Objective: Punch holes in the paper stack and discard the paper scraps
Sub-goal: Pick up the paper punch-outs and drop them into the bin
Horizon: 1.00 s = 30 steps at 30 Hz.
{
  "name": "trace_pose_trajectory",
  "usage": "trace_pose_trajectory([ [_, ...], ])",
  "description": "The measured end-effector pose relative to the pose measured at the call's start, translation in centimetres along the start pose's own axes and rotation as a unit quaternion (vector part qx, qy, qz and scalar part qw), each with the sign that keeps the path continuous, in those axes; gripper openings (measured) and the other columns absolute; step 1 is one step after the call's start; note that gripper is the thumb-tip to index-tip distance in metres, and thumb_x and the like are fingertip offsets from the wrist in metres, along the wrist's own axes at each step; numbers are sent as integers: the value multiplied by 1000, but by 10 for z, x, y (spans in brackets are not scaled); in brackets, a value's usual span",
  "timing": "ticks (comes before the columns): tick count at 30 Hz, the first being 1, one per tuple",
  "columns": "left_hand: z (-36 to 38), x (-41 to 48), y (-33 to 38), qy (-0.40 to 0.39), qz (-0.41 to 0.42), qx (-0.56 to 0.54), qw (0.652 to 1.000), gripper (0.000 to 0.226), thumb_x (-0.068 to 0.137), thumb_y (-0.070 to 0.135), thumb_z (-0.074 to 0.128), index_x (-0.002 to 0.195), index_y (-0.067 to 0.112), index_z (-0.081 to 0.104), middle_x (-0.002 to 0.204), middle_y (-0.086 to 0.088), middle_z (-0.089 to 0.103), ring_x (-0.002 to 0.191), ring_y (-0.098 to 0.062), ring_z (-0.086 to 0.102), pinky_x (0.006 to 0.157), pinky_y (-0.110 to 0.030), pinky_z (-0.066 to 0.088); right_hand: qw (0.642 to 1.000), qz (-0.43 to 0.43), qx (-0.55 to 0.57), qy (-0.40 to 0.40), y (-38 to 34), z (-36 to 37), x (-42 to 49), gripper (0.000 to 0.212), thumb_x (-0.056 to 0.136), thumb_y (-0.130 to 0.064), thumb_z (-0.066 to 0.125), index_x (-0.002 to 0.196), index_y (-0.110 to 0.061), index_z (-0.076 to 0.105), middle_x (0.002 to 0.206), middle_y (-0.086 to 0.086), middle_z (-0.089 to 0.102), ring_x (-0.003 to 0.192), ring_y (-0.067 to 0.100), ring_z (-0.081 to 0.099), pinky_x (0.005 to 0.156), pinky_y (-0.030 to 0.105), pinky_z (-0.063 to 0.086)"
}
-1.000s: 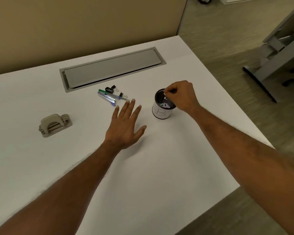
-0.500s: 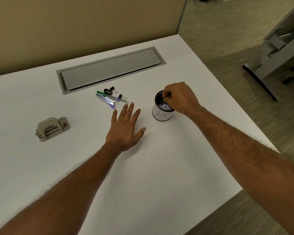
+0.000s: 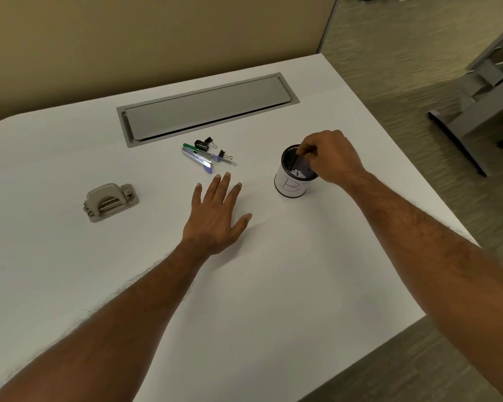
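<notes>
My left hand (image 3: 215,216) lies flat, fingers apart, on the white paper stack (image 3: 273,271), whose edges barely show against the white desk. To its right stands a black mesh cup (image 3: 291,187) with a white label marked "B". White paper scraps (image 3: 296,173) lie inside it. My right hand (image 3: 331,158) hovers over the cup's far rim with its fingertips pinched together and dipped into the mouth. Nothing shows between those fingers. The grey hole punch (image 3: 111,201) sits alone on the desk to the left, away from both hands.
A stapler (image 3: 198,161), a green pen (image 3: 190,147) and black binder clips (image 3: 211,142) lie just beyond my left hand. A grey cable hatch (image 3: 206,108) is set into the desk behind them. The desk's right edge (image 3: 404,146) drops to the floor; another desk's grey leg (image 3: 476,111) stands beyond.
My right hand's pinched fingers have lowered from above the cup into its mouth. The left hand has stayed flat on the paper. The view has shifted slightly.
</notes>
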<state>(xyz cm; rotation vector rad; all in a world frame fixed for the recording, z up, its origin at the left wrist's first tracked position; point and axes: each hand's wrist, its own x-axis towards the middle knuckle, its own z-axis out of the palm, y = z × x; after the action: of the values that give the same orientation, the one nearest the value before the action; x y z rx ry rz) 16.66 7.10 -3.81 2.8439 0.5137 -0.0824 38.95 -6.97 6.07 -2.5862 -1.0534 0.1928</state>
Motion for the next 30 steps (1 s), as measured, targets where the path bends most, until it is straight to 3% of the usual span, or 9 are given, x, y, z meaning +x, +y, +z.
trace_pose_trajectory([
  [3, -1, -11, -7, 0, -10, 2, 1000, 81, 88, 71, 7, 155, 25, 12, 165, -5, 0, 152, -23, -4, 120, -53, -4, 999, 10, 28, 42, 0, -2, -4, 24, 84, -2, 55, 92, -14, 74, 94, 5, 73, 86, 21, 66, 79, 36, 57],
  [7, -8, -39, -17, 3, -29, -10, 1000, 85, 85, 72, 3, 155, 25, 13, 165, -5, 1, 152, -23, -4, 120, -53, -3, 984, 23, 164, 72, -20, 4, -27, 16, 82, -3, 62, 89, -13, 73, 87, -2, 72, 74, 1, 63, 76, 12, 50],
  [9, -10, -57, -26, 12, -43, -22, 999, 84, 85, 72, 6, 155, 25, 15, 165, -5, 2, 152, -23, -3, 120, -53, -3, 974, 16, 214, 72, -38, 16, -47, 13, 82, -6, 65, 89, -14, 73, 85, -6, 69, 72, -7, 62, 73, 6, 47],
  [13, -9, -100, -52, 15, -81, -31, 996, 83, 86, 73, 12, 155, 25, 17, 165, -5, 3, 152, -25, -2, 120, -56, 1, 969, -29, 246, 19, -67, 64, -93, 12, 84, -11, 69, 94, -16, 71, 93, -3, 69, 80, 7, 63, 70, 16, 52],
  [17, -6, -147, -79, 21, -119, -38, 992, 82, 87, 72, 13, 154, 25, 19, 165, -5, 5, 152, -26, -2, 120, -55, 3, 967, -59, 237, -71, -88, 116, -138, 25, 86, -16, 68, 111, -17, 68, 113, -3, 68, 102, 11, 62, 90, 27, 51],
  [20, 0, -186, -100, 35, -148, -50, 987, 79, 88, 69, 17, 153, 24, 23, 164, -6, 9, 152, -26, 2, 120, -55, 5, 971, -103, 168, -137, -100, 146, -165, 49, 91, -25, 63, 137, -17, 50, 144, -3, 49, 134, 11, 42, 114, 26, 30],
  [22, 7, -212, -113, 42, -164, -53, 984, 76, 90, 66, 21, 153, 23, 24, 164, -6, 10, 152, -24, 4, 120, -53, 7, 970, -124, 123, -169, -107, 160, -178, 59, 95, -30, 56, 148, -16, 32, 156, -6, 28, 145, 8, 21, 119, 24, 15],
  [26, 20, -260, -134, 48, -177, -57, 981, 72, 92, 62, 25, 154, 24, 23, 164, -4, 9, 152, -21, 4, 120, -52, 9, 966, -154, 69, -198, -125, 180, -201, 68, 96, -38, 40, 152, -12, 14, 162, 0, 5, 149, 14, -1, 122, 33, 5],
  [30, 31, -293, -139, 32, -176, -43, 983, 75, 91, 67, 27, 154, 25, 22, 164, -3, 7, 152, -22, 4, 120, -54, 9, 968, -164, 17, -190, -141, 195, -220, 76, 92, -47, 35, 153, -10, 7, 161, 3, -8, 148, 15, -12, 120, 32, -7],
])
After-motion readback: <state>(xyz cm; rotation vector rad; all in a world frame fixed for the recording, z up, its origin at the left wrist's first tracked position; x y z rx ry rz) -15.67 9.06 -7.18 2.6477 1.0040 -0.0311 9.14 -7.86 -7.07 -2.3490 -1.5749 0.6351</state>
